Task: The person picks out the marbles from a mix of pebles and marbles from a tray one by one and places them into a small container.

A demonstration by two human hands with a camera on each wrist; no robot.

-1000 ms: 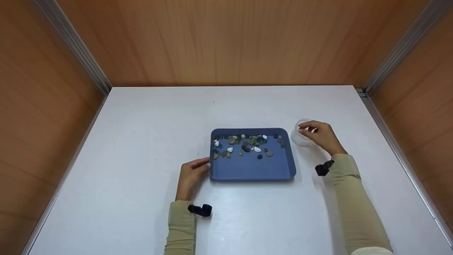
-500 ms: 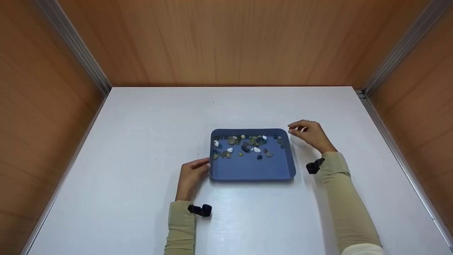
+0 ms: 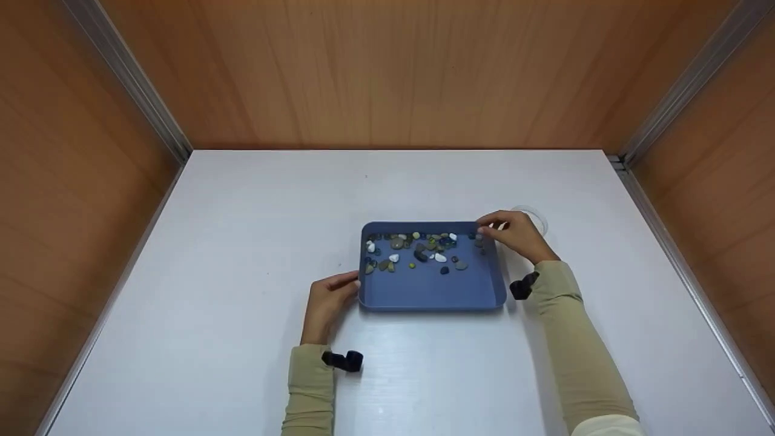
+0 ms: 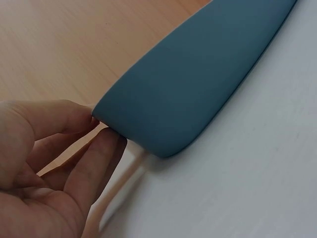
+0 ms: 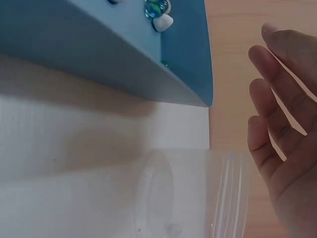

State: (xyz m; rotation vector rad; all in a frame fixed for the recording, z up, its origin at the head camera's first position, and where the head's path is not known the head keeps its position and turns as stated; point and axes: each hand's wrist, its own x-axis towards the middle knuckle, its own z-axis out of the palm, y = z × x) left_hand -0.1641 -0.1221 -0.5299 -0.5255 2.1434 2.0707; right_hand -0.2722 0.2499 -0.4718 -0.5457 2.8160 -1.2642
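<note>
A blue tray (image 3: pixel 433 293) lies on the white table, with several small pebbles and glass beads (image 3: pixel 396 243) in its far half. My left hand (image 3: pixel 327 304) grips the tray's left wall between thumb and fingers; in the left wrist view, the fingertips (image 4: pixel 106 136) meet the tray's end. Over the far right corner hovers my right hand (image 3: pixel 514 233), thumb and forefinger near each other. Its fingers are loosely bent in the right wrist view, and I see nothing between them. Just beyond that hand stands a clear round container (image 3: pixel 539 217), partly hidden; its see-through wall (image 5: pixel 188 193) shows in the right wrist view.
The white table (image 3: pixel 272 206) runs back to a wooden panel (image 3: pixel 387 72). Wooden side panels (image 3: pixel 714 157) with metal corner strips close off left and right. White pebbles and a greenish glass bead (image 5: pixel 153 9) show at the tray's far end.
My right hand has moved left, from over the clear container to over the tray's right edge. My left hand and the tray have stayed in place.
</note>
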